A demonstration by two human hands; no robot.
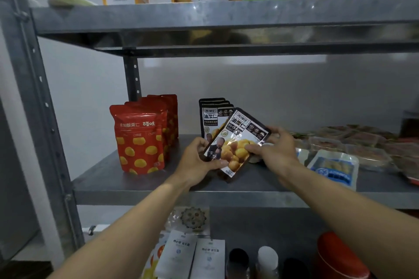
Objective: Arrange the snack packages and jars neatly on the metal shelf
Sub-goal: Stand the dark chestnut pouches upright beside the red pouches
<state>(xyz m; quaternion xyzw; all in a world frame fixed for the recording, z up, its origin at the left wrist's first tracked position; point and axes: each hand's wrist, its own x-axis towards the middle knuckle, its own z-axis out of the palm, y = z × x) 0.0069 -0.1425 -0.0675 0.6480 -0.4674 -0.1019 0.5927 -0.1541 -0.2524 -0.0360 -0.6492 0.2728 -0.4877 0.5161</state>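
I hold a black chestnut packet (238, 140) tilted to the right above the middle metal shelf (249, 197). My left hand (199, 161) grips its lower left corner and my right hand (275, 147) grips its right edge. Just behind it, a row of matching black packets (212, 115) stands upright. To the left stands a row of red chestnut pouches (139, 140) with yellow dots, also upright.
Blue-and-white packs (333, 167) and clear trays of red snacks (362, 142) lie on the shelf's right side. Boxes and bags fill the upper shelf (204, 18). White sachets (176, 253), bottles (267, 258) and a red jar (337, 256) sit on the lower level.
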